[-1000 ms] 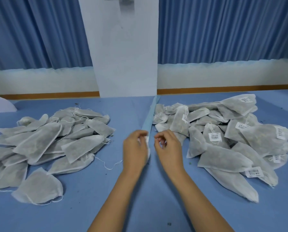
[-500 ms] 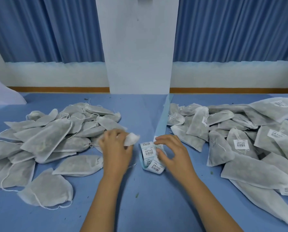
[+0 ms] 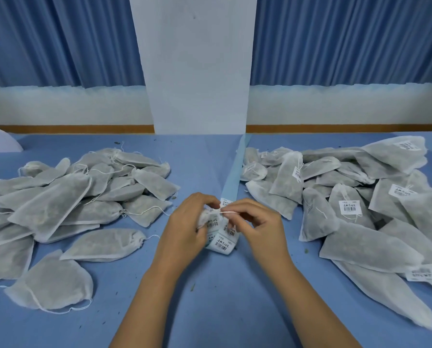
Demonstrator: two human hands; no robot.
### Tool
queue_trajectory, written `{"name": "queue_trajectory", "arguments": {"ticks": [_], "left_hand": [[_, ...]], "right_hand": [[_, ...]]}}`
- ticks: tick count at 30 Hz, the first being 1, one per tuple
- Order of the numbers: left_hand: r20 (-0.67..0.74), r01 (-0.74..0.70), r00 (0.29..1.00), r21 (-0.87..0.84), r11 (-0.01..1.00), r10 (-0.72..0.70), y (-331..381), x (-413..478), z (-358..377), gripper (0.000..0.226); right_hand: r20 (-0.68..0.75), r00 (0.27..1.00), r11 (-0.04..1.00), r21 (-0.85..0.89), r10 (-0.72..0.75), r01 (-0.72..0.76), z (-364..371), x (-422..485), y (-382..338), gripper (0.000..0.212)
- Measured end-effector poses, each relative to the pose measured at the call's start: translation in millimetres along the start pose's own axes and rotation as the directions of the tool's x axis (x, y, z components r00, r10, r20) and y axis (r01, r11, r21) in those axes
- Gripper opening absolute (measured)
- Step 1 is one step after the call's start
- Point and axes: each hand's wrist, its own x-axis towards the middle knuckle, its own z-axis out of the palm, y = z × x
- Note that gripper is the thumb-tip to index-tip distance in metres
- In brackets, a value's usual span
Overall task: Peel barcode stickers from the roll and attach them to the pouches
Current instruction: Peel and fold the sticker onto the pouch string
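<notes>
— Both hands have closed in together since a moment back: the left hand [image 3: 184, 229] brought its pouch [image 3: 206, 218] across from the pile at nine o'clock, and it's now right over the sticker roll [image 3: 221, 241].

— What's the grip like?

— Left hand is clenched around that small crumpled pouch. Right hand [image 3: 257, 222] pinches something thin and white at its fingertips [image 3: 228, 212], a sticker by my guess, though I can't tell for certain.

— Which way does the sticker have to travel?

— Barely at all. Pouch sits at nine o'clock of the right fingertips, touching or nearly. The roll lies just beneath, its blue backing strip [image 3: 233, 172] running off toward twelve o'clock.

— And the piles?

— Unlabelled pouches [image 3: 66, 199] heaped at nine o'clock on the blue table [image 3: 209, 297], labelled pouches [image 3: 347, 204] at three o'clock. No containers anywhere.
</notes>
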Motion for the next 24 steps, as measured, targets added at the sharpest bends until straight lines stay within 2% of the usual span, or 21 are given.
{"name": "queue_trajectory", "arguments": {"ticks": [2, 4, 8, 11, 13, 15, 17, 20, 22, 24], "left_hand": [[-0.011, -0.012, 1.0, -0.019, 1.0, 0.012, 0, 0, -5, 0.037], [0.008, -0.054, 0.998, -0.008, 0.998, 0.054, 0, 0, -9, 0.029], [0.059, -0.04, 0.997, -0.091, 0.995, 0.046, 2, -1, -16, 0.009], [0.081, 0.016, 0.997, -0.165, 0.986, -0.003, 9, 1, -14, 0.017], [0.145, 0.131, 0.984, -0.224, 0.966, -0.099, 10, 2, -11, 0.019], [0.227, 0.274, 0.952, -0.348, 0.896, -0.204, 10, 1, -11, 0.02], [0.283, 0.362, 0.927, -0.497, 0.789, -0.247, 12, 1, -14, 0.02], [0.286, 0.388, 0.922, -0.65, 0.654, -0.262, 16, 4, -18, 0.006], [0.241, 0.377, 0.924, -0.698, 0.608, -0.296, 16, 5, -19, 0.016], [0.181, 0.333, 0.934, -0.756, 0.564, -0.309, 14, 4, -19, 0.023]], "right_hand": [[0.053, 0.997, 0.998, 0.005, 0.058, -0.059, -6, 0, -2, 0.022], [0.082, 0.995, 0.998, -0.027, 0.059, -0.057, -10, 0, -4, 0.022], [0.014, 1.0, 0.984, -0.175, -0.008, 0.01, -18, 3, -4, 0.017], [-0.055, 0.998, 0.98, -0.198, 0.016, -0.027, -22, 5, 1, 0.016], [-0.089, 0.994, 0.981, -0.176, 0.06, -0.075, -21, 5, 2, 0.015], [-0.077, 0.989, 0.984, -0.113, 0.129, -0.137, -20, 5, 1, 0.013], [-0.075, 0.977, 0.98, -0.005, 0.2, -0.201, -22, 6, -1, 0.014], [-0.118, 0.956, 0.963, 0.073, 0.268, -0.26, -25, 10, -2, 0.022], [-0.082, 0.954, 0.957, 0.042, 0.288, -0.285, -20, 8, -4, 0.019], [0.021, 0.962, 0.961, -0.045, 0.273, -0.272, -11, 2, -5, 0.014]]}}
